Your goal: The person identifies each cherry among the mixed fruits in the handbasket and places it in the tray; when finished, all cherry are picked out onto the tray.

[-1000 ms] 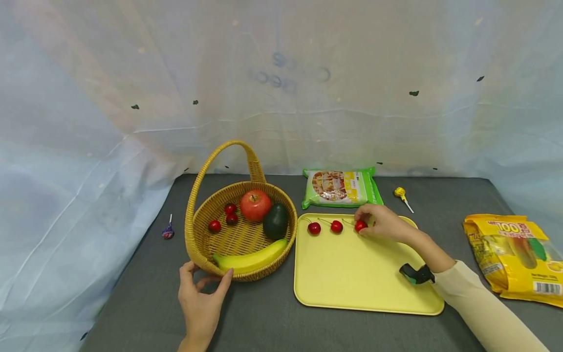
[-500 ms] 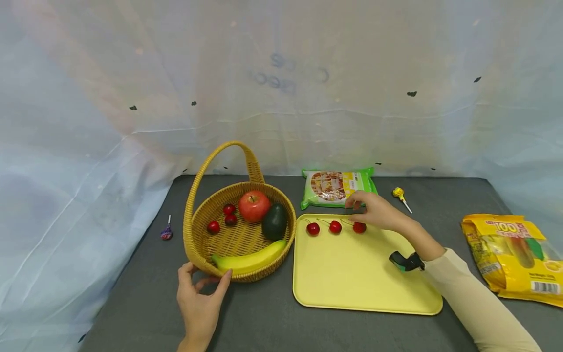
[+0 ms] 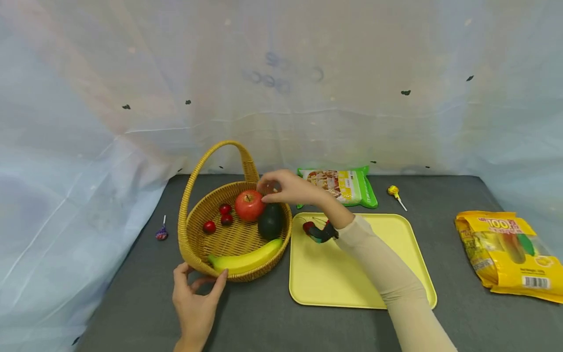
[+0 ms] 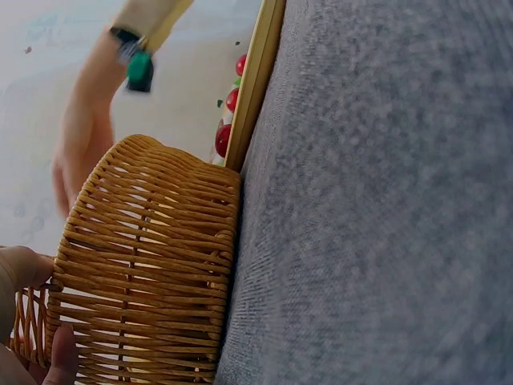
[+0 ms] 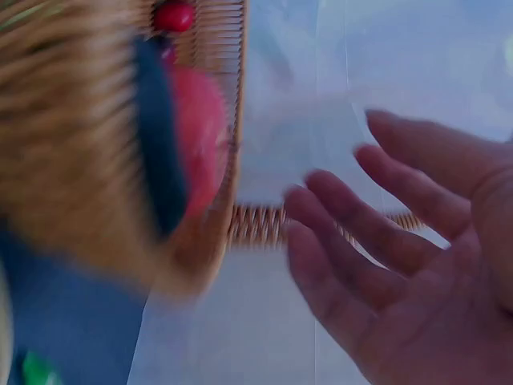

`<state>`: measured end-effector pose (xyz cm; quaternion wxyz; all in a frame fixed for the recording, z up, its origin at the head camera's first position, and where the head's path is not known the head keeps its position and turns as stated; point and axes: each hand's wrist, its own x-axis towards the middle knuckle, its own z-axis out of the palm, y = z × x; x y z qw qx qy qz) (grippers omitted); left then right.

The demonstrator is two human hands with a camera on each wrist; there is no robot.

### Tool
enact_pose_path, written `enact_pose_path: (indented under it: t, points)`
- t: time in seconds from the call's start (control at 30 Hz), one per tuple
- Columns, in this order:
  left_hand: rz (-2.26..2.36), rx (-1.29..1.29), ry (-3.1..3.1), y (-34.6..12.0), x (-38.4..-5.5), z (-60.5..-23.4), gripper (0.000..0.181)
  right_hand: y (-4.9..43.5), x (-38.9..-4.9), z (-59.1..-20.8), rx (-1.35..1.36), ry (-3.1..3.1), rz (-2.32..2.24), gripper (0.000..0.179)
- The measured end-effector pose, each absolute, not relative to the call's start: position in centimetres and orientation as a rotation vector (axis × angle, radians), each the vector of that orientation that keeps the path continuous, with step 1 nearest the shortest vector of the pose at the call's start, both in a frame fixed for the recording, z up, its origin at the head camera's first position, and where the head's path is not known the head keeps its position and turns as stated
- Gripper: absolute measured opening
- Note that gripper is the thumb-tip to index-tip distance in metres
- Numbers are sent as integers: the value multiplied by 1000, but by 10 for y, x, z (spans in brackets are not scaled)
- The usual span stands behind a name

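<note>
My left hand (image 3: 195, 305) holds the near-left rim of the wicker basket (image 3: 228, 240), thumb at the edge beside the handle's foot. Inside the basket are a red apple (image 3: 249, 206), a dark avocado (image 3: 270, 224), a yellow banana (image 3: 248, 259) and three cherries (image 3: 209, 227). Above the basket's right side hovers my right hand (image 3: 288, 188), close to the apple and avocado in the head view. In the right wrist view its fingers (image 5: 385, 224) are loosely bent, with nothing between them. More cherries (image 4: 223, 140) lie on the yellow tray (image 3: 343, 286), partly hidden by the right wrist in the head view.
Behind the tray lies a green food packet (image 3: 347, 186), with a yellow lollipop (image 3: 396, 195) to its right. A yellow snack bag (image 3: 510, 256) is at the far right. A purple lollipop (image 3: 162, 232) lies left of the basket, whose tall handle (image 3: 189, 195) arches up.
My right hand has let go of the rightmost cherry on the tray, lifted, and moved left over the basket. My left hand stays on the basket rim. The view has shifted slightly.
</note>
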<state>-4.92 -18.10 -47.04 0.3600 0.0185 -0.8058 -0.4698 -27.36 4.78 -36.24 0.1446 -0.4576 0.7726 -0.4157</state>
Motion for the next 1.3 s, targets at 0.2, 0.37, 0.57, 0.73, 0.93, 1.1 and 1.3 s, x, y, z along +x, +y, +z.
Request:
enact_pose_path:
  t: [0.2,0.37,0.57,0.73,0.93,1.1,1.3]
  points:
    - [-1202,42,-2075,-181,-50,-471,64,-13,-282,-355,-1403,2039,-1014,38]
    - [-1205,41,-2077,-181,-49,-469,63,-55,-280,-356,-1346,1951,-909,47]
    - [-1208,49,-2087,-183,-49,-468,63,-91,-274,-376,-1269,1924,-817,49]
    - [-1228,37,-2087,-182,-49,-469,62,-107,-268,-392,-1206,1934,-788,45]
    - [-1213,63,-2094,-181,-49,-471,63,-112,-263,-401,-1206,1982,-670,41]
    - [-1196,59,-2096,-182,-50,-472,64,-111,-261,-404,-1177,1966,-625,29]
    - [-1196,51,-2093,-182,-49,-471,63,-110,-259,-407,-1236,1959,-569,25]
